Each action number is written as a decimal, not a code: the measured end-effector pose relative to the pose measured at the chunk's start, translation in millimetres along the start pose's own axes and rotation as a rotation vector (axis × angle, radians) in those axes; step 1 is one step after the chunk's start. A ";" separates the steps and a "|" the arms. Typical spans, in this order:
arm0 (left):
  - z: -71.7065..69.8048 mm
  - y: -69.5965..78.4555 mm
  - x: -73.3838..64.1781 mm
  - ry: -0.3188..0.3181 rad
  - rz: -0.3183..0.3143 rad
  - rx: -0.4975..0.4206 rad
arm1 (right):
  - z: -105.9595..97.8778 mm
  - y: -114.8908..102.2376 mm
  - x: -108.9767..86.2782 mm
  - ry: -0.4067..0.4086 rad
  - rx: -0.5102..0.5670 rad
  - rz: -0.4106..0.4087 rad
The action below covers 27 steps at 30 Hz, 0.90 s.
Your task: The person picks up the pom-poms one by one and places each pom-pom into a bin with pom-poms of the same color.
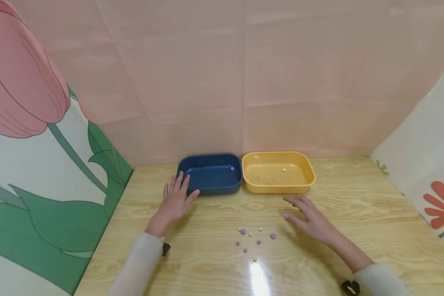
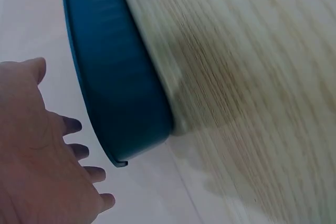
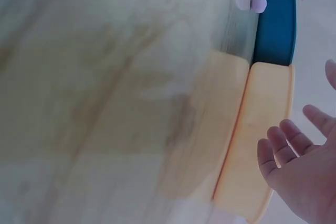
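Head view: left hand (image 1: 174, 204), fingers spread, beside a dark-blue rectangular plastic tray (image 1: 220, 190) containing one purple ball (image 1: 232, 169); small purple balls (image 1: 273, 236) and yellow balls (image 1: 250, 234) scattered on the wood-grain desk (image 1: 207, 263); yellow rectangular plastic tray (image 1: 277, 189) containing one yellow ball (image 1: 283, 170); right hand (image 1: 311, 220) near it, fingers loosely extended.

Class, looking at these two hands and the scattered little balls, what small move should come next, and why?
Probably the right hand should lower to the nearest loose yellow ball on the table and pinch it: the hand looks open and empty, while the yellow tray holds one yellow ball and the blue tray one purple ball, which suggests sorting by colour.
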<state>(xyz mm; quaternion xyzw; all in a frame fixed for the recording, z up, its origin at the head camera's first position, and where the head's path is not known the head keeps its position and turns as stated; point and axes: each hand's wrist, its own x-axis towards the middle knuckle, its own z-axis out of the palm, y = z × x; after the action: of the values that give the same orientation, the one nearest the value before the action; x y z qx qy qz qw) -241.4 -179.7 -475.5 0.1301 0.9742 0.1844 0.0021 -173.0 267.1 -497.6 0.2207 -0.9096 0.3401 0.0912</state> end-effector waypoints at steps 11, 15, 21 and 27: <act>1.1 -3.6 13.4 0.014 -0.024 -0.023 | 4.4 -2.6 -3.0 -0.069 0.068 -0.016; 2.3 -7.5 16.7 0.012 -0.031 -0.017 | 6.4 -2.3 -4.5 -0.104 0.099 -0.021; 3.1 -12.2 24.2 0.004 -0.035 -0.025 | 8.9 -0.9 -5.3 -0.158 0.147 -0.032; 3.3 -12.9 31.7 -0.005 -0.035 -0.027 | 11.2 -2.7 -4.9 -0.221 0.164 -0.013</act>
<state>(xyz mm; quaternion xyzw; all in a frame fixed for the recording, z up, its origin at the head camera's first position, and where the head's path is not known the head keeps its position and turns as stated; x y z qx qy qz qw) -275.2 -182.0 -481.8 0.1134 0.9738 0.1971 0.0095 -167.6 259.5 -506.0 0.2696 -0.8817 0.3864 -0.0257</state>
